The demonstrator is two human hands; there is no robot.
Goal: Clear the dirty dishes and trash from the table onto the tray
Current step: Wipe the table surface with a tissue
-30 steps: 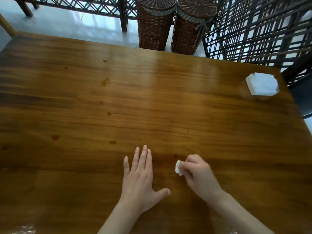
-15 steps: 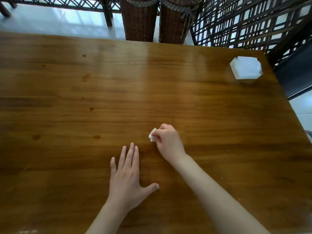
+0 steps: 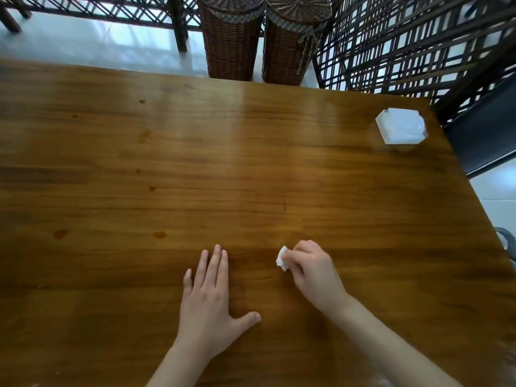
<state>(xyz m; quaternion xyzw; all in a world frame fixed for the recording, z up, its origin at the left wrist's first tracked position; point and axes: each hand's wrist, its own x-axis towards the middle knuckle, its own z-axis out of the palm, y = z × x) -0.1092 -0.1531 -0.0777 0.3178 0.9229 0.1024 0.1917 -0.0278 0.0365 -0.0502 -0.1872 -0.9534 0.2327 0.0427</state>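
Observation:
My right hand (image 3: 315, 269) grips a small crumpled white tissue (image 3: 282, 258) and presses it against the wooden table (image 3: 251, 163) near the front middle. Only the tissue's left end shows past my fingers. My left hand (image 3: 209, 300) lies flat on the table just to the left, fingers straight and thumb spread. A few small brown stains (image 3: 159, 234) mark the wood to the left of my hands. No tray or dishes are in view.
A clear box of white napkins (image 3: 400, 129) stands at the table's far right corner. Two tall wicker baskets (image 3: 231, 40) stand on the floor beyond the far edge. A dark lattice screen (image 3: 418, 43) and a dark chair seat (image 3: 483, 129) lie to the right.
My right hand with the tissue slid away from me and to the left, then came back toward me and right. My left hand stayed flat in place.

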